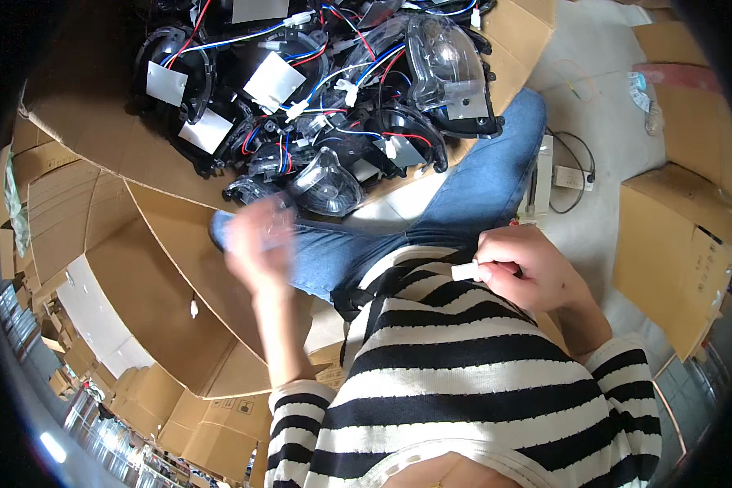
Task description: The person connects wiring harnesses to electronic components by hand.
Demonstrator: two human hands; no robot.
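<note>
Right hand (522, 267): bare, in front of the torso, thumb and fingers pinching a small white rectangular piece (464, 272), which juts out toward the left hand.

Left hand (260, 244): bare, blurred, above the thigh just below the pile; whether its fingers are spread or closed on anything cannot be told.

Clear domed plastic lamp unit (327, 185): at the pile's near edge, close to the left hand.

Pile of black-housed lamp units (252, 150): heaped in a large brown cardboard box (81, 122), with red, blue and white wires, white plastic connectors (348, 91) and flat pale square plates (274, 82) among them.

Blue denim trousers (480, 183) and black-and-white striped top (464, 358): worn by the person.

Second brown cardboard box (671, 252): on the pale grey floor (577, 236), right side.
</note>
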